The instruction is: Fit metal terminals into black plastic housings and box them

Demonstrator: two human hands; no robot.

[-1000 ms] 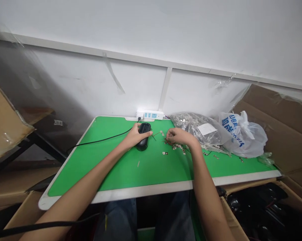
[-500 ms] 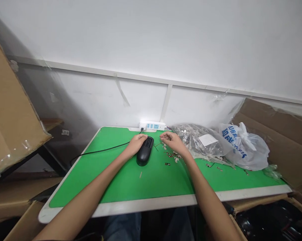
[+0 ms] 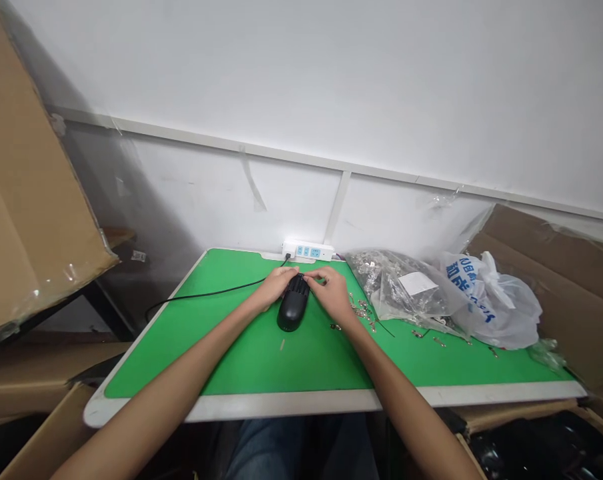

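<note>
A black oval device (image 3: 292, 309) with a black cable (image 3: 216, 293) lies on the green table mat (image 3: 241, 347). My left hand (image 3: 278, 285) rests against its far left side, fingers curled on it. My right hand (image 3: 331, 291) is at the device's far right end, fingertips pinched together on something small that I cannot make out. Several small metal parts (image 3: 360, 311) lie scattered on the mat just right of my right hand.
A clear bag of metal parts (image 3: 399, 288) and a white plastic bag with blue print (image 3: 491, 300) sit at the right. A white power strip (image 3: 307, 251) lies against the back wall. Cardboard boxes (image 3: 26, 200) stand on both sides.
My right hand moved left from the scattered metal parts to the far end of the black device, meeting my left hand. The camera view shifted slightly.
</note>
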